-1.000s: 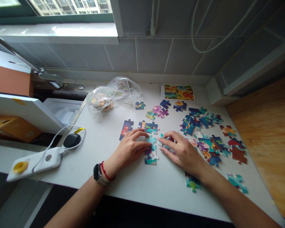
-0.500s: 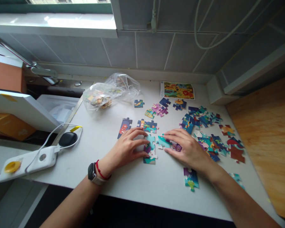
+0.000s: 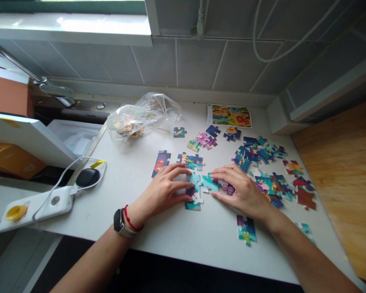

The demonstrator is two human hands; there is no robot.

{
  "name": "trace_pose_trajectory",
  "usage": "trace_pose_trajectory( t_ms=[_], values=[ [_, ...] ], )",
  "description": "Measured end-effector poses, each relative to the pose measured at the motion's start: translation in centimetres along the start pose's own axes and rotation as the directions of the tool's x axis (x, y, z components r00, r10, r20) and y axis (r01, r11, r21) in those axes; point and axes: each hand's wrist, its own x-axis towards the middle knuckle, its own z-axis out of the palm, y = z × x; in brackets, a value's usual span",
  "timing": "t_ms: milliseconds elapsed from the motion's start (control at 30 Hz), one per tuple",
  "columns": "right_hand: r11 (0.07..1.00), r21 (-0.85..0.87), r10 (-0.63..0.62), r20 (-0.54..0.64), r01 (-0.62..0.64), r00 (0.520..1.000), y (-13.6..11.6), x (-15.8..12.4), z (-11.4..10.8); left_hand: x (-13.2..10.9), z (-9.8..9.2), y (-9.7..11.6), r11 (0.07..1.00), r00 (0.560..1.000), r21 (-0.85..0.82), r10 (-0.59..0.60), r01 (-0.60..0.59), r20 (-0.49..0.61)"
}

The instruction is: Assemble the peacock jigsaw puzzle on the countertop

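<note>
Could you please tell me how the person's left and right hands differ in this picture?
The left hand has a smartwatch and red cord bracelet at its wrist; the right hand has a bare wrist. The left hand's fingertips meet the joined teal puzzle pieces; the right hand's meet a separate teal piece. Both lie palm down over the white counter.

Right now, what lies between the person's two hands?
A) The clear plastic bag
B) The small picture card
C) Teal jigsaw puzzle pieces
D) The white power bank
C: teal jigsaw puzzle pieces lie between the left hand and the right hand.
</note>
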Motion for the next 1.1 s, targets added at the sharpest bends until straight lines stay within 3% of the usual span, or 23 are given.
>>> trace_pose_trajectory(
  t_ms=[500,867,1100],
  values=[
    [0.996,-0.081,-0.045,-0.019,0.044,0.999,-0.2,0.1,0.3,-0.1,-0.1,-0.2,1.0,1.0,-0.007,-0.004,0.004,0.015],
    [0.978,-0.167,-0.116,0.077,0.127,0.99,-1.0,0.2,0.7,-0.2,0.1,0.0,0.999,0.999,0.029,-0.016,0.015,0.042],
    [0.98,-0.117,-0.164,-0.026,0.16,0.986,-1.0,0.2,0.0,0.0,0.0,0.2,0.999,0.999,0.032,-0.013,0.012,0.036]
  ],
)
